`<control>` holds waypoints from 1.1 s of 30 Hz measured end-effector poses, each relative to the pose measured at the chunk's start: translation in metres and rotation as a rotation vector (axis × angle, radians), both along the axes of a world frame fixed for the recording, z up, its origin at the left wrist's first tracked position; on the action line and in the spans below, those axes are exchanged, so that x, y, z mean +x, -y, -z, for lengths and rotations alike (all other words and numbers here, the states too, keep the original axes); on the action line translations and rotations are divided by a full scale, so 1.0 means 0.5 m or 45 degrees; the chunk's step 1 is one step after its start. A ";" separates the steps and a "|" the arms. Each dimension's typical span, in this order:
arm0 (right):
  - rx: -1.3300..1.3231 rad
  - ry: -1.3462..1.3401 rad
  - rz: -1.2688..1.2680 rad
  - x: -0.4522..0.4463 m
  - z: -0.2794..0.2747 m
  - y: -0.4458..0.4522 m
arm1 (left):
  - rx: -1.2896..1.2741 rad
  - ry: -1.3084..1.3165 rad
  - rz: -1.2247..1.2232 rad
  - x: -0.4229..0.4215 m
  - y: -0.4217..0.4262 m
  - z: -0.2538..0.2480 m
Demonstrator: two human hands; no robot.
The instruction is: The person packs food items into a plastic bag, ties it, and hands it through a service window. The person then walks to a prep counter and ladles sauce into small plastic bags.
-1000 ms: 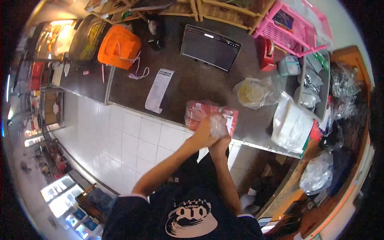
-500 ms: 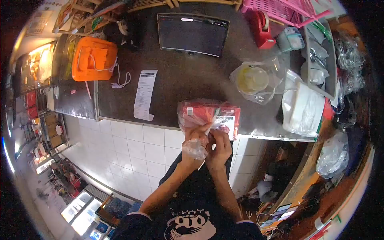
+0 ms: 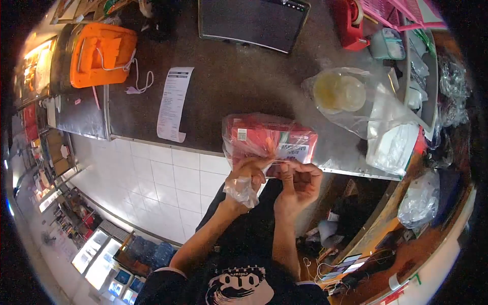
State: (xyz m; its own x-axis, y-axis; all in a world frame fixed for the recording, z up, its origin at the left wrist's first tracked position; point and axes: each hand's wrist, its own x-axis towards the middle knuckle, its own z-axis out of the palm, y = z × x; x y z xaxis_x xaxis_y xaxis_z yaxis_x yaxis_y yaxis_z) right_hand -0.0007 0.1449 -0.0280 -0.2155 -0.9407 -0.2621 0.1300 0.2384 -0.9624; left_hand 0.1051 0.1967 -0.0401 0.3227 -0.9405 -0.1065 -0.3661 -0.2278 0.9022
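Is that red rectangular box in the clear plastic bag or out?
In: the clear plastic bag surrounds the red rectangular box, its film bunched at the person's left hand.

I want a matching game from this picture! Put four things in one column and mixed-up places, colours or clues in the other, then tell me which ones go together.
Things
1. Bright orange plastic item
2. Red rectangular box in a clear plastic bag
3. Long white paper slip
4. Wide rectangular screen

Clues
A. Mostly black, cut off by the picture's top edge
B. Right by the left hand and right hand
C. White cord lying across it
D. Lying flat, with printed lines

Pairs: 1-C, 2-B, 3-D, 4-A
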 end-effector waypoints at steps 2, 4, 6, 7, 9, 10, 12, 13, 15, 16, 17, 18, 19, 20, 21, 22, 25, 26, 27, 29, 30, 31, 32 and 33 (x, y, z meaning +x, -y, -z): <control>0.010 0.065 0.001 -0.001 -0.001 0.006 | 0.012 0.027 0.019 0.004 -0.004 0.005; -0.017 0.056 0.002 0.004 -0.010 0.010 | 0.021 0.056 0.039 0.007 -0.005 0.007; -0.044 0.047 0.007 0.004 -0.016 0.013 | -0.075 0.104 0.062 0.009 0.001 0.004; -0.012 -0.013 0.000 -0.001 -0.019 0.012 | -0.075 0.102 0.060 0.007 0.006 0.001; 0.021 -0.074 -0.008 -0.006 -0.017 0.013 | -0.092 0.024 0.013 0.006 0.013 -0.005; -0.005 -0.094 -0.024 -0.007 -0.012 0.013 | -0.092 0.022 0.013 0.007 0.012 -0.005; -0.029 -0.115 -0.040 -0.015 -0.011 0.015 | -0.011 -0.057 0.031 0.009 0.009 -0.006; -0.044 -0.257 -0.157 -0.024 -0.014 0.016 | -0.008 -0.056 0.028 0.009 0.008 -0.002; -0.058 -0.397 -0.275 -0.042 -0.025 0.024 | -0.121 -0.014 0.015 0.010 0.002 0.016; -0.216 -0.623 -0.454 -0.054 -0.036 0.033 | -0.119 -0.014 0.016 0.008 -0.009 0.023; -0.378 -0.846 -0.634 -0.059 -0.046 0.038 | 0.022 0.029 0.018 0.007 -0.023 0.025; -0.381 -0.847 -0.635 -0.059 -0.052 0.038 | 0.162 0.071 0.020 0.005 -0.032 0.028; -0.357 -0.878 -0.697 -0.060 -0.058 0.038 | 0.159 0.071 0.017 0.007 -0.019 0.018; -0.333 -0.907 -0.759 -0.060 -0.063 0.037 | 0.062 0.036 0.024 0.011 0.005 0.002; -0.337 -0.906 -0.757 -0.061 -0.065 0.038 | -0.035 0.003 0.032 0.014 0.018 -0.009; -0.317 -0.916 -0.760 -0.064 -0.065 0.039 | -0.038 0.005 0.032 0.014 0.013 -0.008; -0.325 -0.961 -0.782 -0.075 -0.053 0.041 | 0.019 0.124 0.075 0.013 0.005 -0.004; -0.348 -0.996 -0.798 -0.076 -0.052 0.041 | 0.019 0.068 0.036 0.013 0.014 -0.013; -0.349 -0.996 -0.798 -0.078 -0.054 0.042 | 0.017 0.012 -0.001 0.012 0.020 -0.018; -0.413 -1.005 -0.964 -0.067 -0.075 0.056 | 0.084 -0.058 0.002 0.011 0.004 -0.006; -0.414 -1.006 -0.961 -0.060 -0.069 0.055 | 0.149 -0.127 0.004 0.012 -0.005 0.005; -0.410 -1.033 -0.936 -0.052 -0.056 0.049 | 0.146 -0.127 0.006 0.011 -0.013 0.020; -0.402 -1.062 -0.911 -0.050 -0.047 0.042 | 0.149 0.126 0.069 0.011 -0.017 0.026; -0.323 -1.075 -0.983 -0.057 -0.047 0.036 | 0.149 0.248 0.105 0.008 -0.023 0.025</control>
State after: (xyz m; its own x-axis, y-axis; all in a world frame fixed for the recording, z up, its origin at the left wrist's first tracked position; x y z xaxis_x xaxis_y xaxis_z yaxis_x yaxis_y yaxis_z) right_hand -0.0292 0.1271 -0.0046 0.4196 -0.9028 -0.0946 -0.6680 -0.2365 -0.7056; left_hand 0.1092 0.2084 -0.0529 0.2700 -0.9496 -0.1595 -0.5523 -0.2884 0.7822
